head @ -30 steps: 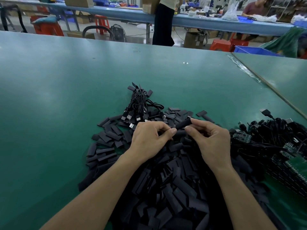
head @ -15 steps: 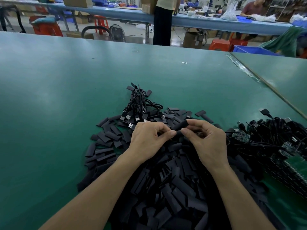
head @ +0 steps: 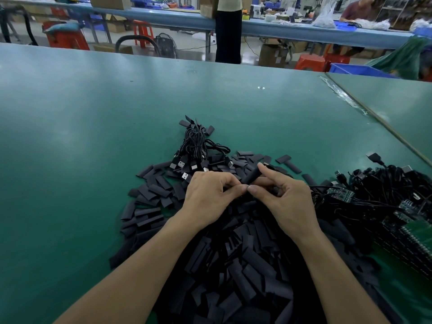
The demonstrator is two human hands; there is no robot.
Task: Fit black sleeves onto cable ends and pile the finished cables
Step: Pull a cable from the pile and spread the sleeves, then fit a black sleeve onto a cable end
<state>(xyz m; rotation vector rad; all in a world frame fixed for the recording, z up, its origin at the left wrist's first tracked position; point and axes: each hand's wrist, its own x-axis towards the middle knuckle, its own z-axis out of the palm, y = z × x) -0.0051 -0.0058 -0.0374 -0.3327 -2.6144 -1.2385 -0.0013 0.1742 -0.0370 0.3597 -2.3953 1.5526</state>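
Covering green table [head: 93, 136]: black sleeves [head: 245, 265]; blue bench [head: 280, 31], red stools [head: 309, 61] behind.

Table [head: 93, 136]: we see a green top, smooth, with a soft dull shine.
Sleeves [head: 245, 265]: black and matt; to us they look like thin bendy plastic.
Held sleeve [head: 253, 175]: the same dull black, smooth.
Cables [head: 198, 146]: black cords with a slight gloss.
Plugs [head: 185, 176]: bright bare metal.
Tape [head: 346, 99]: clear, crinkly, glossy plastic along the table's right edge.
Boards [head: 416, 232]: green, hard-looking, a bit shiny.
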